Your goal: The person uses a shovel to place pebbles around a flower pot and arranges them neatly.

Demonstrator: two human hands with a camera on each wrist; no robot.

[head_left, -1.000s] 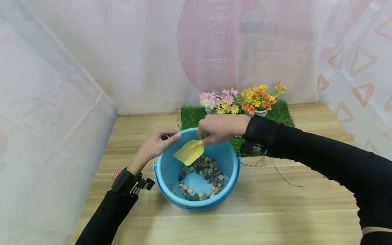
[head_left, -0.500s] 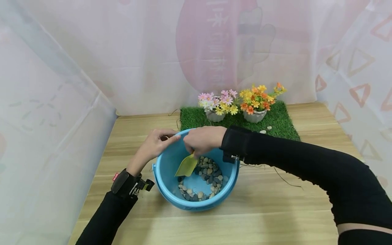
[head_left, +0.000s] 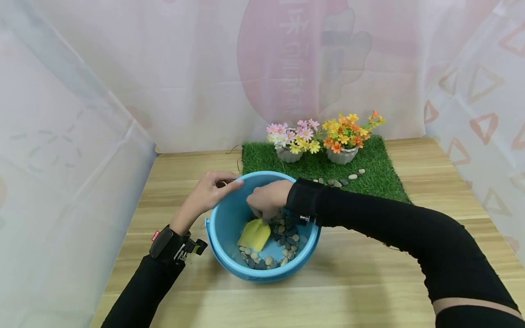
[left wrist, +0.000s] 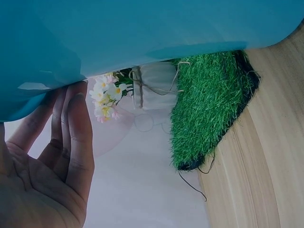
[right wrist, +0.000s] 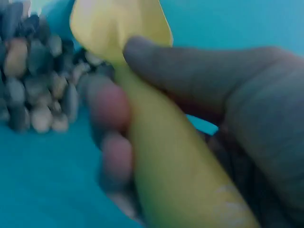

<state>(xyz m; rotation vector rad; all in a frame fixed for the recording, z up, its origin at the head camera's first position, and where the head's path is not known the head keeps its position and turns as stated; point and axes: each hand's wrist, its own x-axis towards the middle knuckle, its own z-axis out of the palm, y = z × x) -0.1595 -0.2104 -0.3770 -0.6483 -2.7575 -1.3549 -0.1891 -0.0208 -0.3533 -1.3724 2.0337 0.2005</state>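
Observation:
A blue bucket (head_left: 226,260) stands on the wooden table, with grey, black and pale pebbles (head_left: 289,241) in a ring on its floor. My left hand (head_left: 210,192) pinches the bucket's rim at the far left, thumb over the edge. In the left wrist view its fingers (left wrist: 78,137) press the outer wall. Down inside the bucket, my right hand (head_left: 267,198) grips a yellow toy shovel (head_left: 255,235) by its handle. The right wrist view shows the thumb along the neck and the fingers curled round the handle (right wrist: 175,166). The shovel's blade lies low, near the pebbles.
Behind the bucket lies a green artificial grass mat (head_left: 375,177) with several loose pebbles (head_left: 352,176). Two flowerpots stand on it, one with pink and white flowers (head_left: 293,135), one with orange and yellow flowers (head_left: 345,132). Patterned cloth walls (head_left: 197,91) enclose the table (head_left: 369,273).
My right hand has moved down and slightly left into the bucket, lowering the shovel from near the rim to the pebbles. The left hand stays on the rim.

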